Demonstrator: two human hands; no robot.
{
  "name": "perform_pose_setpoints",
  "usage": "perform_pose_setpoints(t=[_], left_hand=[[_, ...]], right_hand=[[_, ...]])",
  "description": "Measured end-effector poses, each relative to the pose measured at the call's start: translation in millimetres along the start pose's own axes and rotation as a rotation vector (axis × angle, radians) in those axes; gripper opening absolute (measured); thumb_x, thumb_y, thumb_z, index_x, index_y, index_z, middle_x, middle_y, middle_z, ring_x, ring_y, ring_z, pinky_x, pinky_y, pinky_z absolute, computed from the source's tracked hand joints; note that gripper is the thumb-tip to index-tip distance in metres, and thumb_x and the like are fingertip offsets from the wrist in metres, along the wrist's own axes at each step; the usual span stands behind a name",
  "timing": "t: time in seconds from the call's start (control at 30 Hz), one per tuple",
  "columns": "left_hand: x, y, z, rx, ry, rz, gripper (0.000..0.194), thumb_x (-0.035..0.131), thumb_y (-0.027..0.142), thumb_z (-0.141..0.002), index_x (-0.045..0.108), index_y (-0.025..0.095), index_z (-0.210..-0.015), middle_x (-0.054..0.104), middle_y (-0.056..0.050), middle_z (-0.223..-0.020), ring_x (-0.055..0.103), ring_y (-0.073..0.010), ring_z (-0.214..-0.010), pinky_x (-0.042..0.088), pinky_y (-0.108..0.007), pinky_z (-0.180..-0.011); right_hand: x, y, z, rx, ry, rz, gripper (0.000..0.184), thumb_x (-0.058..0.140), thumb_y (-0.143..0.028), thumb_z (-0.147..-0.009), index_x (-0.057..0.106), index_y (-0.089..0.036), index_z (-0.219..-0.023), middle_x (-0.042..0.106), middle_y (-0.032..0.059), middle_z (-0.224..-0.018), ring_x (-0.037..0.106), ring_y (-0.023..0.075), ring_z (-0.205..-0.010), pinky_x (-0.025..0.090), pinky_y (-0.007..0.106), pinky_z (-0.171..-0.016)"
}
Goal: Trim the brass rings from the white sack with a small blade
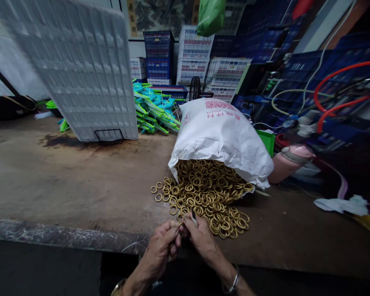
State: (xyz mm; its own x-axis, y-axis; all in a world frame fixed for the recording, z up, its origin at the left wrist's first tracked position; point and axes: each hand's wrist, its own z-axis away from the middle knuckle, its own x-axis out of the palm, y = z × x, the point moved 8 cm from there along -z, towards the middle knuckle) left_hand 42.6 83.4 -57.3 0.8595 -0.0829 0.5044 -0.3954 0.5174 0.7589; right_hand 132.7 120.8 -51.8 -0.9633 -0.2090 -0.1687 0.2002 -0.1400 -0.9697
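My left hand [163, 245] is closed in a pinch on a brass-coloured ring [180, 224], seen almost edge-on at the fingertips. Close against it, my right hand [202, 239] is closed around a slim blade-like tool [193, 215], whose dark end points up past the thumb; its exact kind is unclear. Both hands meet over the near edge of the bench. Just beyond them, a heap of brass-coloured rings [217, 205] spills from the open mouth of a white sack [216, 131] with red print, which lies on its side.
A ribbed grey-white panel [89, 74] stands on a wire stand at left on the brown bench [80, 176]. Green and blue plastic pieces [156, 109] are piled behind. Crates [194, 45] line the back. A pink bottle [288, 162] and red hoses [323, 88] are at right.
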Motion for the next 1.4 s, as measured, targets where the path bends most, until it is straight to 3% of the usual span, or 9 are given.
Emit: perform_pose_setpoints(t=[0.1,0.2,0.4,0.8,0.93,1.07,1.13,1.23,1.4], left_hand=[[-7.2,0,-1,0.034,0.052,-0.055,0.028,0.057,0.044,-0.075,0.05,0.016,-0.08,0.043,0.007,-0.054,0.024,-0.002,-0.037,0.013,-0.016,-0.036],[-11.5,4,-2,0.094,0.082,-0.16,0.032,0.056,0.047,-0.074,0.049,0.017,-0.071,0.041,0.008,-0.05,0.025,-0.0031,-0.038,0.017,-0.017,-0.037],[-13.0,13,-1,0.215,0.121,-0.334,0.036,0.054,0.05,-0.073,0.045,0.017,-0.06,0.036,0.008,-0.047,0.025,-0.0053,-0.041,0.02,-0.019,-0.041],[-12.2,15,4,0.215,0.128,-0.376,0.033,0.053,0.046,-0.075,0.046,0.017,-0.059,0.037,0.007,-0.048,0.027,-0.0063,-0.042,0.022,-0.02,-0.042],[-10.7,17,8,0.223,0.085,-0.38,0.035,0.05,0.048,-0.077,0.046,0.017,-0.061,0.041,0.006,-0.051,0.03,-0.0054,-0.042,0.022,-0.018,-0.042],[-10.4,13,21,0.128,0.052,-0.331,0.034,0.053,0.049,-0.076,0.051,0.016,-0.073,0.044,0.007,-0.049,0.028,-0.0034,-0.037,0.018,-0.017,-0.038],[-10.4,12,27,0.084,0.024,-0.28,0.033,0.054,0.048,-0.075,0.053,0.015,-0.079,0.047,0.006,-0.048,0.029,-0.0029,-0.035,0.016,-0.017,-0.036],[-17.9,11,29,0.049,0.039,-0.061,0.028,0.056,0.044,-0.075,0.051,0.017,-0.078,0.048,0.006,-0.052,0.029,-0.002,-0.036,0.017,-0.015,-0.035],[-37.5,8,21,0.029,0.141,0.171,0.029,0.06,0.042,-0.073,0.049,0.015,-0.07,0.057,0.0,-0.071,0.04,-0.0034,-0.044,0.025,-0.015,-0.036]], right_hand=[[-2,-6,4,-0.099,0.024,0.267,0.023,0.037,-0.033,-0.082,0.049,-0.019,-0.07,0.05,-0.0016,-0.061,0.045,0.0123,-0.057,0.033,0.022,-0.055],[5,-6,10,-0.184,-0.032,0.528,0.014,0.036,-0.017,-0.077,0.049,-0.019,-0.074,0.053,-0.0005,-0.064,0.046,0.0128,-0.058,0.031,0.023,-0.056],[14,-4,15,-0.237,-0.087,0.764,0.025,0.036,-0.005,-0.064,0.049,-0.02,-0.078,0.056,-0.0004,-0.064,0.049,0.0137,-0.058,0.027,0.023,-0.055],[16,-4,19,-0.225,-0.101,0.898,0.03,0.035,-0.003,-0.066,0.05,-0.019,-0.087,0.062,0.0025,-0.073,0.055,0.0156,-0.065,0.027,0.024,-0.056],[17,-5,20,-0.227,-0.057,0.944,0.035,0.037,-0.002,-0.062,0.05,-0.018,-0.09,0.061,0.0031,-0.072,0.055,0.0168,-0.065,0.026,0.025,-0.055],[3,-5,13,-0.171,0.021,0.994,0.032,0.036,-0.001,-0.065,0.05,-0.017,-0.089,0.06,0.0028,-0.066,0.053,0.0163,-0.059,0.024,0.025,-0.053],[-9,-5,10,-0.147,0.089,1.016,0.033,0.035,0.0,-0.064,0.05,-0.017,-0.088,0.059,0.0025,-0.063,0.052,0.0162,-0.057,0.024,0.026,-0.053],[-16,-8,11,-0.216,0.133,0.987,0.032,0.035,-0.001,-0.065,0.05,-0.018,-0.089,0.059,0.0023,-0.065,0.053,0.0167,-0.061,0.026,0.025,-0.056],[4,-7,24,-0.238,0.024,0.874,0.023,0.039,-0.008,-0.074,0.05,-0.021,-0.09,0.062,0.0022,-0.076,0.056,0.0168,-0.068,0.03,0.025,-0.059]])
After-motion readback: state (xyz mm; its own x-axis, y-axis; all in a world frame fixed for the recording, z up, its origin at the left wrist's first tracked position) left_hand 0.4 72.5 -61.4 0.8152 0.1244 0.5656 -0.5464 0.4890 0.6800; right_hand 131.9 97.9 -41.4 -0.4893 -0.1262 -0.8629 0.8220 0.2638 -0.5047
